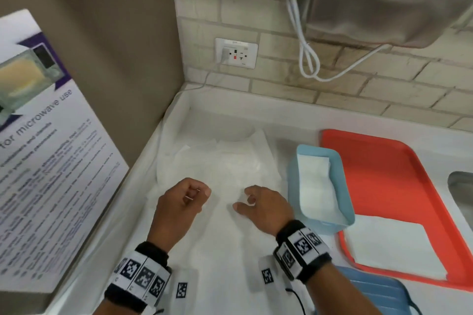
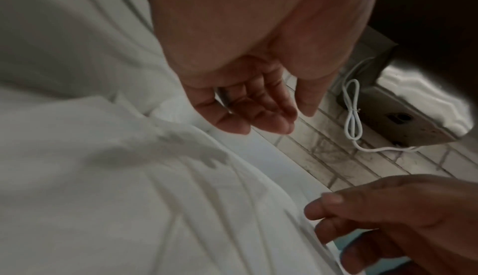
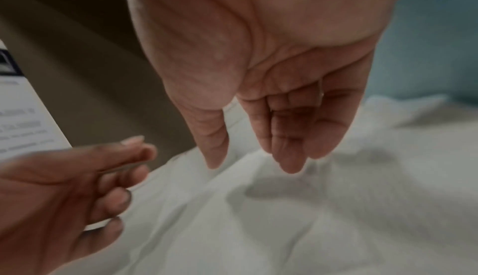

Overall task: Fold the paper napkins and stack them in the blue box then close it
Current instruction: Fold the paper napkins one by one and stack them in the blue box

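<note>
A pile of white paper napkins (image 1: 220, 169) lies spread on the white counter in front of me. My left hand (image 1: 194, 195) hovers over its near part with loosely curled fingers that hold nothing; the left wrist view shows the left hand (image 2: 292, 120) empty above the napkins (image 2: 129, 177). A little to the right, my right hand (image 1: 245, 202) also hangs relaxed just above the paper, and the right hand (image 3: 252, 156) is empty in its wrist view. The blue box (image 1: 294, 179) stands open right of my right hand, with folded napkins (image 1: 317, 186) inside.
An orange tray (image 1: 384, 174) lies behind and right of the box, with a flat napkin (image 1: 391, 245) on its near end. The blue lid (image 1: 378, 291) is at the bottom right. A sink (image 1: 463, 192) is far right, a poster panel (image 1: 38, 161) on the left, a white cable (image 1: 307, 59) on the tiled wall.
</note>
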The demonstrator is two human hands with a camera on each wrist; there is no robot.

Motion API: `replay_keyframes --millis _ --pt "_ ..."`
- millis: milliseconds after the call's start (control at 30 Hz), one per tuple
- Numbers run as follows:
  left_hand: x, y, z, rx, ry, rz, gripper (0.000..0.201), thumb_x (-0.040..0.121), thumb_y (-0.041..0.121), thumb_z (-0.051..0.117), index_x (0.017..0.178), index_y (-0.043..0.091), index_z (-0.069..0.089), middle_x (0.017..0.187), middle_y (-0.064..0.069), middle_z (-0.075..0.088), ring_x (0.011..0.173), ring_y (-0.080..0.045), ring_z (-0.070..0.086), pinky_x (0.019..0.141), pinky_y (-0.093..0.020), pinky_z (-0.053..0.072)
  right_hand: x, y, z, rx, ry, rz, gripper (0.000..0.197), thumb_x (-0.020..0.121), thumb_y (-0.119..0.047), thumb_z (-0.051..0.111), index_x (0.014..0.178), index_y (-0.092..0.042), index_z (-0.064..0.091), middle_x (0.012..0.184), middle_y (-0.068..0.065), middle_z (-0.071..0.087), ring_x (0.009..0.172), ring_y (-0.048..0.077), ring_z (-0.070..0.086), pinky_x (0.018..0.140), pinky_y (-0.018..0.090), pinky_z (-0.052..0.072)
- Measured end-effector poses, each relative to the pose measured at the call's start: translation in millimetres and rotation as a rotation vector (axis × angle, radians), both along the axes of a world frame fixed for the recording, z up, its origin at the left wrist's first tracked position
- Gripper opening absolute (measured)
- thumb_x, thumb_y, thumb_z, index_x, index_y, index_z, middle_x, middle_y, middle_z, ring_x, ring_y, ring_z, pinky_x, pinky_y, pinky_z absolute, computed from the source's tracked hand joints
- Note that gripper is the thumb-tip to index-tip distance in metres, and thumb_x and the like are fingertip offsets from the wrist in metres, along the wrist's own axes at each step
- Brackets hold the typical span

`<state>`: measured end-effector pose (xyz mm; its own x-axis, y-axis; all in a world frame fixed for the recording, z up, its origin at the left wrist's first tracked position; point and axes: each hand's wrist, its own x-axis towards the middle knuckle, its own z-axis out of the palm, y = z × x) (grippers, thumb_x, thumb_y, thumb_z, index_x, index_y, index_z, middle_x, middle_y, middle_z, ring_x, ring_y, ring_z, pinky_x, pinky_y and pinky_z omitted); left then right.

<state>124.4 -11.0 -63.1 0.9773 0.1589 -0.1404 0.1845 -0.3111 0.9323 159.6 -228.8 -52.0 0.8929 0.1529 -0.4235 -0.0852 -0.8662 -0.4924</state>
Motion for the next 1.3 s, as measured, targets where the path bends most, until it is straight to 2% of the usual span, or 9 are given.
replay_keyframes --millis 167,400,567,767,900,1000,1167,1233,1300 --pt "-14 28 -4 -0.084 0.018 0.004 0.014 0.079 0.046 0.072 0.087 0.035 0.073 0.09 0.005 0.075 0.08 -0.015 0.072 0.087 -0.054 0.059 18 36 -18 0.012 -0.008 -0.167 0.074 0.085 -0.068 0.063 0.141 -0.023 0.047 0.136 0.001 0.049 0.121 0.024 0.056 0.098 0.036 0.046" --pt "-8 31 -10 -0.024 0.068 -0.029 0.02 0.091 0.048 0.072 0.087 0.029 0.073 0.083 0.015 0.074 0.073 -0.011 0.072 0.086 -0.048 0.059 27 53 -17 0.401 -0.061 -0.375 0.025 0.086 -0.037 0.074 0.086 -0.021 0.055 0.089 -0.002 0.064 0.087 0.023 0.063 0.076 0.032 0.048" --pt "-2 27 -5 -0.002 0.158 -0.017 0.053 0.081 0.075 0.061 0.086 0.023 0.073 0.077 0.009 0.076 0.075 -0.013 0.074 0.085 -0.045 0.059 20 56 10 0.861 0.104 -0.456 0.032 0.085 -0.009 0.074 0.116 -0.009 0.063 0.107 0.014 0.075 0.097 0.033 0.073 0.093 0.049 0.057" --pt "-1 23 10 -0.241 0.339 0.033 0.092 0.069 0.099 0.045 0.101 0.019 0.078 0.091 0.001 0.08 0.089 -0.021 0.076 0.091 -0.045 0.06 4 46 26 1.081 0.201 -0.373 0.042 0.083 -0.009 0.07 0.124 -0.018 0.066 0.117 0.016 0.072 0.103 0.033 0.071 0.091 0.044 0.057" --pt "0 18 22 -0.548 0.473 -0.033 0.073 0.084 0.081 0.048 0.115 0.022 0.077 0.11 -0.007 0.079 0.107 -0.028 0.074 0.101 -0.049 0.056 -7 47 32 1.128 0.229 -0.272 0.04 0.094 0.001 0.061 0.13 -0.016 0.061 0.12 0.014 0.071 0.107 0.034 0.07 0.094 0.046 0.056" --pt "4 18 24 -0.74 0.348 0.008 0.043 0.093 0.043 0.066 0.127 0.018 0.071 0.124 -0.009 0.075 0.116 -0.029 0.071 0.106 -0.052 0.051 -15 44 28 1.048 0.23 -0.204 0.036 0.095 -0.006 0.065 0.128 -0.016 0.06 0.117 0.012 0.073 0.105 0.031 0.071 0.093 0.044 0.057" --pt "13 33 28 -0.597 0.126 0.117 0.028 0.094 0.015 0.07 0.122 0.015 0.071 0.115 -0.003 0.078 0.109 -0.023 0.074 0.089 -0.041 0.056 -10 19 6 0.684 0.061 -0.264 0.021 0.091 -0.028 0.073 0.111 -0.025 0.069 0.097 0.001 0.069 0.08 0.01 0.068 0.076 0.03 0.056" --pt "14 44 28 -0.602 0.081 0.166 0.031 0.093 0.015 0.071 0.124 0.015 0.071 0.117 -0.003 0.077 0.108 -0.022 0.073 0.089 -0.042 0.056 0 7 -8 0.494 -0.119 -0.34 0.017 0.089 -0.033 0.075 0.105 -0.027 0.071 0.095 -0.004 0.07 0.082 0.012 0.068 0.085 0.036 0.057" --pt "15 52 29 -0.62 0.067 0.189 0.034 0.092 0.014 0.071 0.126 0.018 0.069 0.119 -0.003 0.077 0.11 -0.023 0.073 0.091 -0.044 0.056 6 2 -14 0.376 -0.183 -0.306 0.02 0.09 -0.034 0.074 0.108 -0.026 0.071 0.097 -0.008 0.069 0.089 0.012 0.068 0.087 0.031 0.053"
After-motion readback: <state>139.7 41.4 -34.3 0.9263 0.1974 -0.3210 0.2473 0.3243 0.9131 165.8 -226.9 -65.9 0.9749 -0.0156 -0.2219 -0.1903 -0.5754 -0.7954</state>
